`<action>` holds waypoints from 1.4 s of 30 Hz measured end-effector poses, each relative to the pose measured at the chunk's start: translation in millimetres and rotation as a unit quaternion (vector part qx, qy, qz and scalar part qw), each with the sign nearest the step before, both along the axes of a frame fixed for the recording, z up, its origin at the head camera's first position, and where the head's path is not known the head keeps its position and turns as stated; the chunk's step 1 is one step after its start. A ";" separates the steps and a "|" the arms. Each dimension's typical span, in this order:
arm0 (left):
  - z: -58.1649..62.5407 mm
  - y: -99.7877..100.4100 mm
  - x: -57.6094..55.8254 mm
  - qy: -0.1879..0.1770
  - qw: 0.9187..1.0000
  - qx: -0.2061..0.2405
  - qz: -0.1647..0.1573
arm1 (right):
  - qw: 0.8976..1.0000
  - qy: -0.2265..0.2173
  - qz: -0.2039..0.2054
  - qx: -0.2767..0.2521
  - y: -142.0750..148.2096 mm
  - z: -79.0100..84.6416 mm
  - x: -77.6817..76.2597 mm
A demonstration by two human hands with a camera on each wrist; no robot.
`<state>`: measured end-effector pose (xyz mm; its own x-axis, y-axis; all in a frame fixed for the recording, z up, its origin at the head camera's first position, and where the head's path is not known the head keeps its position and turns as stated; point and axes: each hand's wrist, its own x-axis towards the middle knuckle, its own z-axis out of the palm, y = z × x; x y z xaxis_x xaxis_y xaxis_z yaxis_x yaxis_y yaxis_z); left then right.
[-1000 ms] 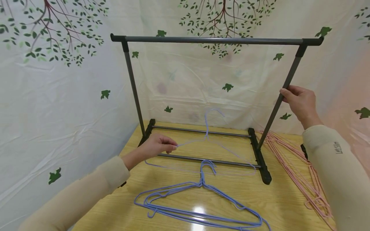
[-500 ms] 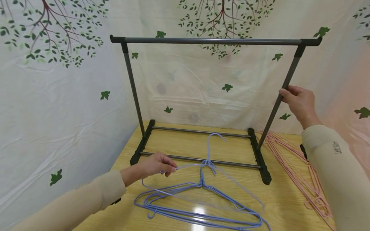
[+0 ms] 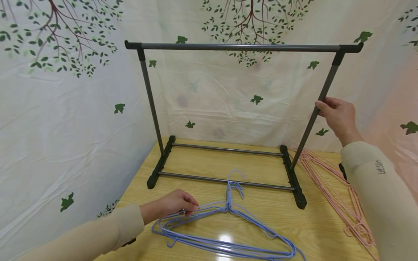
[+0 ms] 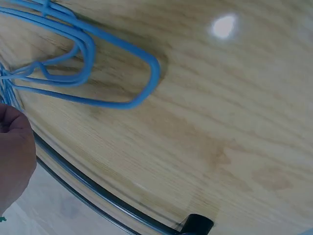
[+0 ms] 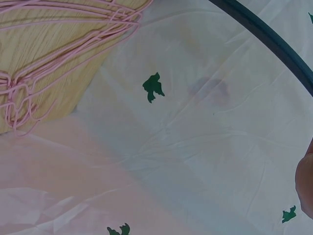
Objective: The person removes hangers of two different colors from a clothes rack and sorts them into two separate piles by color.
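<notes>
My left hand (image 3: 173, 205) pinches the left shoulder of a blue-purple clothes hanger (image 3: 236, 171), low over a pile of similar blue hangers (image 3: 209, 242) on the table. The held hanger overlaps the pile in the head view, its hook pointing away from me. With thumb and fingers, my right hand (image 3: 337, 114) grips the right upright of a dark metal garment rack (image 3: 241, 47). In the left wrist view the ends of the blue hangers (image 4: 146, 61) lie beside the hand. Only a bit of the right hand (image 5: 305, 183) shows in the right wrist view.
Several pink hangers (image 3: 330, 192) lie heaped at the table's right, beside the rack's black foot (image 3: 295, 181). The rack's lower bars cross the wooden table (image 3: 196, 159). A pale curtain (image 3: 209, 94) with printed leaves hangs close behind and to the left.
My left hand has come down and toward me, lowering the blue hanger from the rack's base onto the blue pile. The right hand stays on the upright.
</notes>
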<state>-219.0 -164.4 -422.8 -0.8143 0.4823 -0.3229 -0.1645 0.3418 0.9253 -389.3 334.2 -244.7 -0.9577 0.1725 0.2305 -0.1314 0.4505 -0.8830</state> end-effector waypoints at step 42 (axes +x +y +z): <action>24.2 11.7 -47.2 0.327 0.908 -0.260 -0.019 | 0.992 0.008 -0.038 0.119 -2.3 -6.2 4.9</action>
